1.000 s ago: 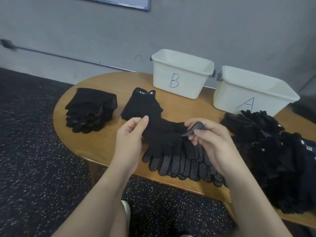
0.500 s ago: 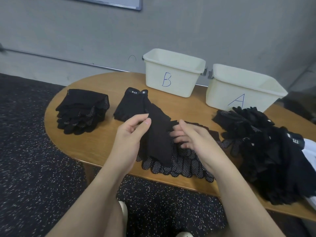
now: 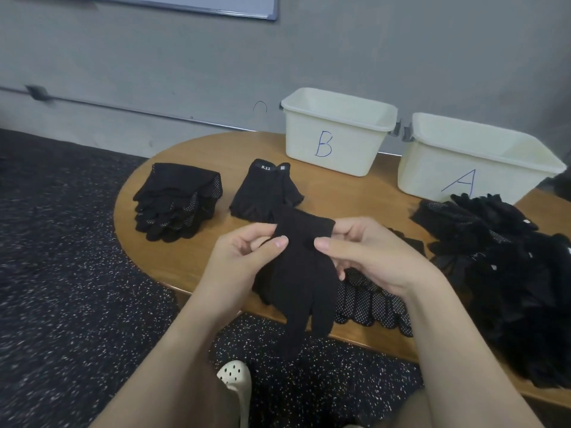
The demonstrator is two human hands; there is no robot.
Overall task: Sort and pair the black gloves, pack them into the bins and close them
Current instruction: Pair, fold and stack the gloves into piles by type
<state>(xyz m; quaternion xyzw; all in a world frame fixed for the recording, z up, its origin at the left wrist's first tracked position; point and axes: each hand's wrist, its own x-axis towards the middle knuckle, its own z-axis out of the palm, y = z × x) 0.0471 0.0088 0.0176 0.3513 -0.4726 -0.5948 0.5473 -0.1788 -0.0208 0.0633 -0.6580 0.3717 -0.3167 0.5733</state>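
Note:
A plain black glove hangs cuff up over the table's near edge. My left hand pinches its left side and my right hand pinches its right side near the cuff. Under my right hand lie dotted black gloves on the table. A stack of dotted gloves lies at the left, and a black glove pair with a white label sits beside it. A large loose heap of black gloves covers the right side. Two white bins stand open at the back: bin B and bin A.
The rounded wooden table ends close to my body, with dark speckled floor to its left. A grey wall runs behind the bins. A white perforated shoe shows below the table edge.
Both hands have lifted the plain glove off the dotted gloves and turned it cuff up, fingers hanging down. My right hand moved from the pile onto the glove's cuff.

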